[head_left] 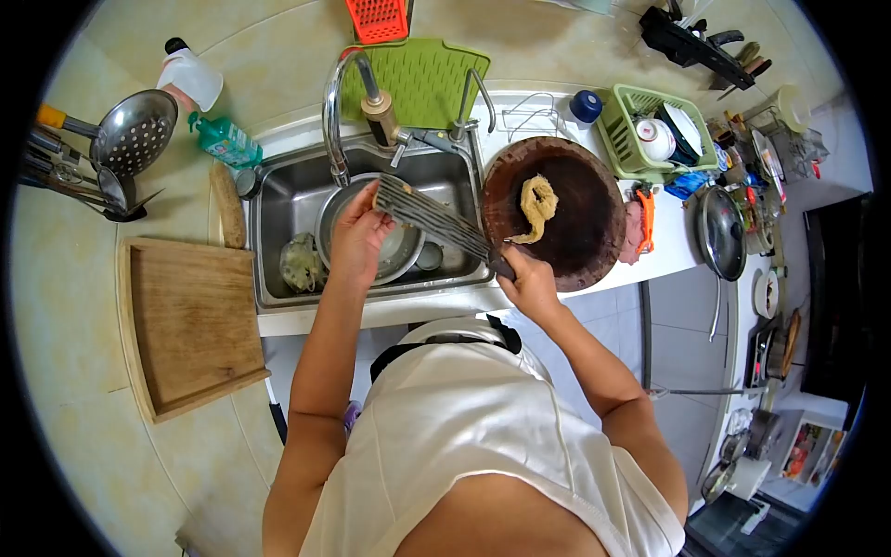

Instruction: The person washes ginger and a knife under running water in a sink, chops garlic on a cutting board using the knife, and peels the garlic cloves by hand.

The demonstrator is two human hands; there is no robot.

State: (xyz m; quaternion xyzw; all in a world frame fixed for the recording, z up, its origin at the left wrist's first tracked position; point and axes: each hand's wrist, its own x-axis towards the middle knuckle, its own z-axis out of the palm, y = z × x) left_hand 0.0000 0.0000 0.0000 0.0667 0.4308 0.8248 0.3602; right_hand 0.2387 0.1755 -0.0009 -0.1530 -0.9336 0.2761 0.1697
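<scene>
The head view shows a knife (432, 219) slanting above the sink (283, 206), its handle (501, 265) near the round chopping board (587, 209) at right. It looks stiff and fairly heavy, perhaps slippery if wet; the handle seems the safest hold. The right hand (532, 283) wraps its fingers around it; the left hand (358, 237) pinches the blade's far end. White worktop (670, 252), tiled wall (264, 46).

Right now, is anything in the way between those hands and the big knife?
Nothing visible. The right hand holds the cleaver by its dark handle, and the left hand is at its other end. The faucet spout shows near the left hand, but not in between.
</scene>
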